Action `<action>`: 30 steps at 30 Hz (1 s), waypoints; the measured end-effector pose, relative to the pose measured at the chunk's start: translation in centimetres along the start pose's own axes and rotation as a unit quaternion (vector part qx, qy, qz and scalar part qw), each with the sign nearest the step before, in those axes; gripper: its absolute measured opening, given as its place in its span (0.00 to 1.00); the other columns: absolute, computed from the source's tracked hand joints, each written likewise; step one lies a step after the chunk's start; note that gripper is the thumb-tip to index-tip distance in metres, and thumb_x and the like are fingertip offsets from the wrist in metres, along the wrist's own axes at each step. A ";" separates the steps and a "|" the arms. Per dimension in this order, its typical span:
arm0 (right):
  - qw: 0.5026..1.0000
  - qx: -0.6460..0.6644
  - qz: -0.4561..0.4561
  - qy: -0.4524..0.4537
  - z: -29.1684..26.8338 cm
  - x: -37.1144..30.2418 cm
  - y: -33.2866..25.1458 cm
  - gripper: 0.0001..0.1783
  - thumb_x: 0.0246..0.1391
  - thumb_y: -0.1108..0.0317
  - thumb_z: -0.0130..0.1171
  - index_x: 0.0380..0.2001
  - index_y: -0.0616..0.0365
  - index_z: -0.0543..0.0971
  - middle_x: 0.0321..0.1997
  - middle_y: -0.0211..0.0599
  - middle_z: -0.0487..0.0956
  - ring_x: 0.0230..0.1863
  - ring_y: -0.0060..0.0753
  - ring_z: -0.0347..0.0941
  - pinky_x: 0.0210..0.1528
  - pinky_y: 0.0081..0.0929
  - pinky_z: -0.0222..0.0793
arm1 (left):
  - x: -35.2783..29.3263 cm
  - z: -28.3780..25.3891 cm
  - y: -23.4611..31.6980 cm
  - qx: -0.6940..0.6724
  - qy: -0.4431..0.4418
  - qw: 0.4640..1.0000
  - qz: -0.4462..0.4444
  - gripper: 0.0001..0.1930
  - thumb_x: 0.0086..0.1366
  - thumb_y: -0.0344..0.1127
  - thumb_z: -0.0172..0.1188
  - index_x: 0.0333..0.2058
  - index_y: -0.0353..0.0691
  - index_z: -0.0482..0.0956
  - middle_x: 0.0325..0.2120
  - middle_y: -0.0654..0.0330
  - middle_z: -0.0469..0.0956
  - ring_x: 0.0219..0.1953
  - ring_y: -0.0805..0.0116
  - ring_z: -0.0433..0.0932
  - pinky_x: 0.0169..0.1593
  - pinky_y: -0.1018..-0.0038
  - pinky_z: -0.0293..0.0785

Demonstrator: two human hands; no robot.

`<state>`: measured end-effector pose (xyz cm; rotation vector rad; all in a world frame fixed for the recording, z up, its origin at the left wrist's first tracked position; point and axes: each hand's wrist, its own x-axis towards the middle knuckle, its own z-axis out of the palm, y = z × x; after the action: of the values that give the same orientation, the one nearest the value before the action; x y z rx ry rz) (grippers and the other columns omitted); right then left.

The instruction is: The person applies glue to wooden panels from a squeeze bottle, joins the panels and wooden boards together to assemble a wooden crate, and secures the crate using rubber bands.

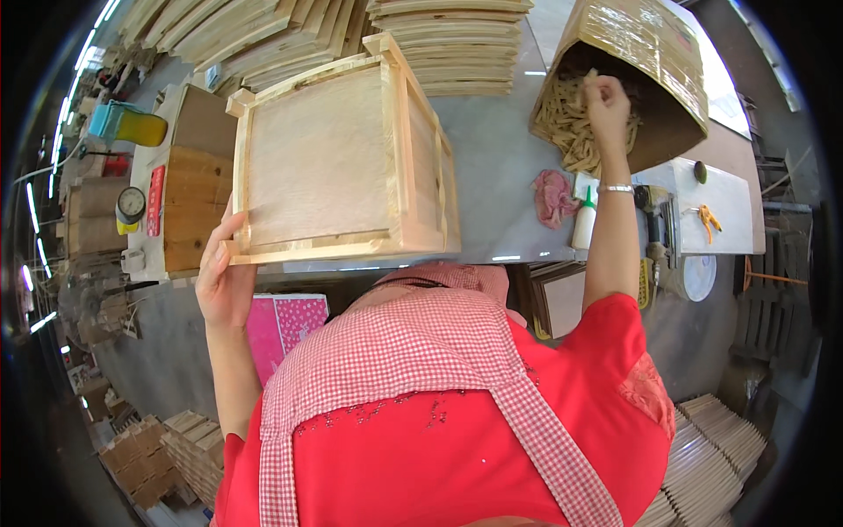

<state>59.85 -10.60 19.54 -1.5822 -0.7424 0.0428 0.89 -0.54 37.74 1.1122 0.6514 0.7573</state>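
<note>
A pale wooden box (320, 158) with a thin panel face and raised frame strips stands on the grey worktable (492, 140), in front of me to the left. At its near left corner, my left hand (226, 272) is closed round the frame edge. My right hand (608, 110) reaches into a tape-covered cardboard carton (641, 44) lying on its side at the far right. Its fingers are pinched together just over a heap of short, thin wooden strips (566, 123). What they hold, if anything, is too small to make out.
Wooden slats (452, 44) are stacked at the back. A pink cloth (553, 198) and a white glue bottle (585, 220) with a green tip sit beside my right forearm. Orange-handled pliers (708, 221) lie farther right. A round dial (131, 205) is at the left.
</note>
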 end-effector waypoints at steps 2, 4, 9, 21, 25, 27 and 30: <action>0.992 -0.084 0.042 -0.084 -0.8 0.2 1.1 0.05 0.57 0.71 0.59 0.30 0.61 0.76 0.22 0.31 0.78 0.24 0.18 0.72 0.28 0.19 0.66 | 0.7 0.8 0.3 0.012 -0.015 1.000 0.001 0.31 0.66 0.41 0.53 0.64 0.33 0.61 0.64 0.50 0.62 0.68 0.57 0.58 0.70 0.60 0.49; 0.990 0.003 0.080 -0.118 0.4 -0.3 -1.8 0.07 0.58 0.70 0.59 0.32 0.61 0.74 0.20 0.29 0.77 0.21 0.17 0.71 0.24 0.18 0.63 | 0.7 1.3 0.6 0.051 -0.014 0.999 0.010 0.34 0.66 0.41 0.53 0.67 0.33 0.56 0.67 0.50 0.58 0.69 0.58 0.55 0.71 0.63 0.46; 0.990 -0.021 -0.006 -0.138 2.4 -2.8 -18.9 0.09 0.60 0.65 0.59 0.36 0.59 0.78 0.21 0.21 0.73 0.21 0.12 0.66 0.23 0.16 0.61 | 1.7 2.7 1.9 0.295 0.018 0.937 0.186 0.39 0.62 0.34 0.59 0.68 0.34 0.52 0.70 0.52 0.53 0.72 0.60 0.50 0.71 0.63 0.48; 0.799 0.021 -0.338 -0.498 9.8 -14.2 -39.1 0.07 0.48 0.73 0.62 0.29 0.59 0.74 0.20 0.34 0.71 0.22 0.41 0.70 0.27 0.31 0.63 | 4.9 4.0 6.8 -0.077 -0.379 0.920 -0.061 0.09 0.61 0.35 0.61 0.28 0.34 0.77 0.29 0.56 0.80 0.38 0.62 0.81 0.59 0.57 0.67; 0.771 0.039 -0.354 -0.528 9.1 -13.5 -38.6 0.10 0.46 0.67 0.66 0.28 0.56 0.75 0.17 0.31 0.69 0.19 0.37 0.67 0.30 0.33 0.61 | 5.7 2.8 6.7 -0.054 -0.446 0.886 0.116 0.12 0.59 0.38 0.60 0.22 0.36 0.74 0.19 0.59 0.77 0.31 0.63 0.79 0.56 0.58 0.68; 0.784 0.053 -0.333 -0.521 8.8 -12.8 -38.5 0.15 0.45 0.59 0.70 0.25 0.54 0.74 0.16 0.29 0.67 0.19 0.36 0.65 0.33 0.36 0.61 | 6.9 2.5 8.6 -0.107 -0.478 0.867 0.088 0.08 0.59 0.35 0.59 0.23 0.39 0.76 0.19 0.63 0.78 0.29 0.62 0.78 0.60 0.55 0.61; 0.766 -0.001 -0.432 -0.477 9.5 -9.5 -38.4 0.23 0.38 0.50 0.75 0.16 0.53 0.72 0.17 0.28 0.68 0.23 0.36 0.67 0.37 0.34 0.61 | 8.4 1.4 10.5 0.104 -0.457 0.871 0.147 0.09 0.56 0.33 0.60 0.21 0.39 0.71 0.18 0.64 0.74 0.27 0.64 0.76 0.56 0.61 0.63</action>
<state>31.75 -8.15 48.79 -0.9930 -2.2219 0.1773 4.75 8.08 47.42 1.6174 -0.2600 0.3298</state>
